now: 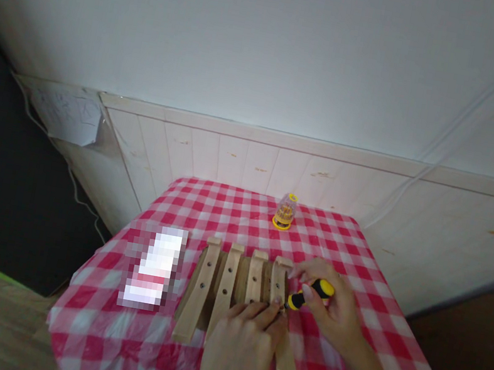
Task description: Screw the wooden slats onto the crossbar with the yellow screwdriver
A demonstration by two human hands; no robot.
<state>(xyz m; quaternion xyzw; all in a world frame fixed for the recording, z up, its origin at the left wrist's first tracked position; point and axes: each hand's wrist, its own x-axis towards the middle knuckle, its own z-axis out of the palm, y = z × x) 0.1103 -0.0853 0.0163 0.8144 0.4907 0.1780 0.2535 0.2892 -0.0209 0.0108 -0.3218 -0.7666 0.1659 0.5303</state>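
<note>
My right hand (336,309) is closed round a black and yellow screwdriver (327,288), which tilts down to the left. Its tip sits at the rightmost wooden strip (286,367), close to my left fingertips, where the exact contact is hidden. Palm down, my left hand (241,350) lies across the strips with its fingers stretched forward. Several pale wooden strips (188,321) with small end blocks rest side by side over a darker wooden board (209,306). Dark screw heads or holes show in them. My left hand covers parts of the middle strips.
A clear plastic bit case (285,212) with a yellow base and top stands farther back. On the left lies a blurred-out white item (156,265). A red and white checked cloth (233,211) covers the table. Behind it rises a panelled wall (232,160).
</note>
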